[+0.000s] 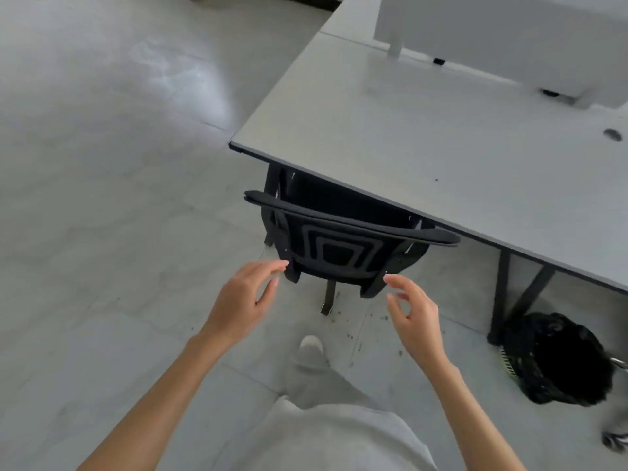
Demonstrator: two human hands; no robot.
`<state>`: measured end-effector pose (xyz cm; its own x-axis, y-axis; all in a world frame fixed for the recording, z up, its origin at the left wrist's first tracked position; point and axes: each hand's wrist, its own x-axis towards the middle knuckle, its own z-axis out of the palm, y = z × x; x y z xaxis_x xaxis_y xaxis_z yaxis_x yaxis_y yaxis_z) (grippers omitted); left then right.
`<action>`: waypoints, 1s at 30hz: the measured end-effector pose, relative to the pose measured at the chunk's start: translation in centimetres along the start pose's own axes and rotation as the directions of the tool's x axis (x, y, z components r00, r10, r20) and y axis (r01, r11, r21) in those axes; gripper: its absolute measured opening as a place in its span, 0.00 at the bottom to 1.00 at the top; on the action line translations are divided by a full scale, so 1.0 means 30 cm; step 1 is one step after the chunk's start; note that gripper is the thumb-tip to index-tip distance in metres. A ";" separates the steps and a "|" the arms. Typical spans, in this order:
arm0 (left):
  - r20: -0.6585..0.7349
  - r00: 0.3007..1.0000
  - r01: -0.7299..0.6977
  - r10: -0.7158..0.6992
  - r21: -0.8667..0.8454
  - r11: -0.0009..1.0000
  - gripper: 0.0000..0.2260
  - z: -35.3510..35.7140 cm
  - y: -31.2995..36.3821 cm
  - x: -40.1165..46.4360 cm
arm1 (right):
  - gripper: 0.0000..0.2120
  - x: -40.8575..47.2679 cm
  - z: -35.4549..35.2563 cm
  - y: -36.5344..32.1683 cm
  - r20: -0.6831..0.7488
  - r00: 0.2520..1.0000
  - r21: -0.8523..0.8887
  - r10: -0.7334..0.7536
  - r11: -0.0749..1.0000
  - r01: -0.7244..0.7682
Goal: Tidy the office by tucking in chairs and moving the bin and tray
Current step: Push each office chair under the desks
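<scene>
The black mesh-backed office chair (334, 246), seat already under the grey desk (424, 137), looks light and free-rolling, best pushed by its stiff back frame, where left hand (243, 300) and right hand (413, 314) hover loose-fingered, grasping nothing.

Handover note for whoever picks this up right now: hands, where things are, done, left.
Left hand: open, holds nothing, fingertips at the lower left edge of the chair back.
Right hand: open, holds nothing, by the lower right edge of the back.
Chair: seat is under the desk, backrest near its front edge. Looks tucked in.
Bin: black-lined, on the floor by the desk leg to the right, not yet moved.
Tray: not in view.
Left: move the bin and tray; any other chairs are out of view.
</scene>
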<state>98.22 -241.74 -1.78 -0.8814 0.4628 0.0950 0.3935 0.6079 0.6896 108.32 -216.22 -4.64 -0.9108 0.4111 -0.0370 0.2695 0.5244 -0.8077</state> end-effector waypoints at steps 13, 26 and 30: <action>0.412 0.905 -0.315 0.100 0.496 0.809 0.19 0.075 -0.181 0.598 | 0.11 0.473 0.008 0.047 0.039 0.999 -0.672 0.020 0.741 0.011; 0.478 0.767 -0.623 0.429 0.389 0.679 0.15 0.016 -0.305 0.569 | 0.13 0.270 0.137 -0.009 -0.174 0.985 -0.643 0.000 0.758 -0.113; 0.506 0.729 -0.667 0.462 0.370 0.647 0.15 0.016 -0.312 0.539 | 0.14 0.154 0.174 -0.001 -0.239 0.971 -0.644 -0.029 0.753 -0.136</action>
<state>80.41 -239.64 -7.03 -0.3283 0.9443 0.0249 0.9390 0.3233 0.1171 102.47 -218.23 -7.85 -0.8173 0.5620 0.1276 0.5283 0.8191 -0.2238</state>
